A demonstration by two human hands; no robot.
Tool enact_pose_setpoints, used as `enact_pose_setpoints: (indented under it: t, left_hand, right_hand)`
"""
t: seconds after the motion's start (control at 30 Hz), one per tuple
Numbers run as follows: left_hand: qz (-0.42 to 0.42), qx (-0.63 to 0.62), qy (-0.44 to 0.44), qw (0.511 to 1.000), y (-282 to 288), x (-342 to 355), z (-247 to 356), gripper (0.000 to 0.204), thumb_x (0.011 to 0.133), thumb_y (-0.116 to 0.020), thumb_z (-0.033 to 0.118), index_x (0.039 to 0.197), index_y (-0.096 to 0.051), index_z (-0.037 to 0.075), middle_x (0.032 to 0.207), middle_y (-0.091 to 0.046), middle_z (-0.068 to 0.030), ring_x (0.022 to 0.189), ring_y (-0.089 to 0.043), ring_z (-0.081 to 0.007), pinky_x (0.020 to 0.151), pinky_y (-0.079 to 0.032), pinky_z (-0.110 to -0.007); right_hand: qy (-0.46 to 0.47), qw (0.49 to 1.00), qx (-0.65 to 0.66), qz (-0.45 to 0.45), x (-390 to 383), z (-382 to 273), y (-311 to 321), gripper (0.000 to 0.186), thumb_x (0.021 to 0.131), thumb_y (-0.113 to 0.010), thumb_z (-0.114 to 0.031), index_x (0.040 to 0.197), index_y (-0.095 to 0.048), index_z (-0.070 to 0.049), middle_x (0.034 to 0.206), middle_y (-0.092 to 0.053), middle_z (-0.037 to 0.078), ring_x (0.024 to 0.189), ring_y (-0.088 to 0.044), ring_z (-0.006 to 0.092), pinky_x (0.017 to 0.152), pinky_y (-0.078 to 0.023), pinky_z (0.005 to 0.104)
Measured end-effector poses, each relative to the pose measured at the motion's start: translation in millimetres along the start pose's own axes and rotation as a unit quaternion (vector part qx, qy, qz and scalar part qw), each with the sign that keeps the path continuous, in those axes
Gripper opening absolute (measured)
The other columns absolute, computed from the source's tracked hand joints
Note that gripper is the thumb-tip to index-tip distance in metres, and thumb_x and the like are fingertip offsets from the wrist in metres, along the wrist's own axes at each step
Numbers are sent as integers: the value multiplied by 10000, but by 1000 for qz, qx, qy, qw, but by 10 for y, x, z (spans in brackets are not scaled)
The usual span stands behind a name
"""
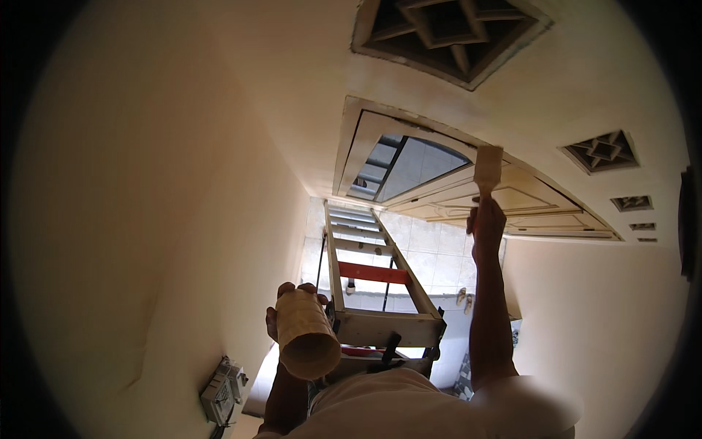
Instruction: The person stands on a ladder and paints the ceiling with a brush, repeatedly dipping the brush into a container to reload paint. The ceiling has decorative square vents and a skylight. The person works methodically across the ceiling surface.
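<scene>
My left hand (292,293) is wrapped round a ribbed, cream-coloured cylindrical container (302,322), tilted with its round mouth turned toward me. The inside looks dark, and I cannot tell what it holds. My right hand (488,219) is closed round the handle of a wide, flat paintbrush (488,170), raised with its bristles pointing up. The bristle end overlaps the upper edge of the cream wooden door frame (431,126), but I cannot tell whether it touches. Directly below me stands a metal stepladder (387,327) with a red step (373,273).
A lattice vent (450,36) sits high in the wall, with several smaller vents to the right. A panelled door (512,197) and a dark-paned opening (406,168) lie beneath. A wall-mounted electrical box (221,393) is at lower left. Slippers (465,298) lie on the tiled floor.
</scene>
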State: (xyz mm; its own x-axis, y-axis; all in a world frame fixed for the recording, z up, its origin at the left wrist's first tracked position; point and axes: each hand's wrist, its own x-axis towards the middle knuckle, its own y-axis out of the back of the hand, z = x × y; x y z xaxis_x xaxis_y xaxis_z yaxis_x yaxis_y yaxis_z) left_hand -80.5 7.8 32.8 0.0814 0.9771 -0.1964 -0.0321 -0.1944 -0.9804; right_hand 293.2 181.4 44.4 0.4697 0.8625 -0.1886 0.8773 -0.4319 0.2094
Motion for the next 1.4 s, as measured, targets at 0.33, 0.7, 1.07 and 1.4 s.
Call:
enact_pose_setpoints:
  t: [0.33, 0.7, 1.07, 1.4]
  left_hand:
    - [-95, -34, 92, 991, 172, -355, -347, 601, 1055, -481, 528, 1504, -417, 134, 1480, -462, -218, 1353, -503, -445, 1062, -516, -616]
    - [-80, 20, 59, 995, -97, -1125, -394, 635, 1025, -490, 581, 1451, -490, 110, 1422, -543, -229, 1319, -535, -447, 1005, -556, -557]
    - [-75, 55, 54, 994, -277, -1165, -609, 609, 1008, -510, 559, 1383, -565, 83, 1365, -603, -195, 1319, -549, -373, 1083, -508, -515]
    - [-39, 113, 92, 989, -198, -1123, -556, 606, 1027, -456, 583, 1377, -572, 103, 1299, -627, -188, 1293, -569, -354, 1006, -554, -497]
  right_hand:
    - [76, 989, -121, -44, -1688, 938, 493, 368, 1052, -526, -169, 1391, -466, -41, 724, -545, 9, 542, -493, 80, 483, -420, 275]
    - [16, 905, 226, -359, -1950, 468, 392, 447, 970, -676, -96, 1387, -535, -17, 972, -644, 84, 821, -717, 186, 747, -596, 322]
    - [255, 869, 68, -419, -2421, -513, 1005, 1045, 702, -919, 21, 1547, -309, -64, 1208, -535, 123, 1191, -668, 298, 1024, -581, 458]
    - [331, 923, 12, -194, -2810, -636, 1184, 412, 1050, -557, -79, 1449, -490, 1, 700, -571, 17, 751, -659, 127, 630, -565, 304]
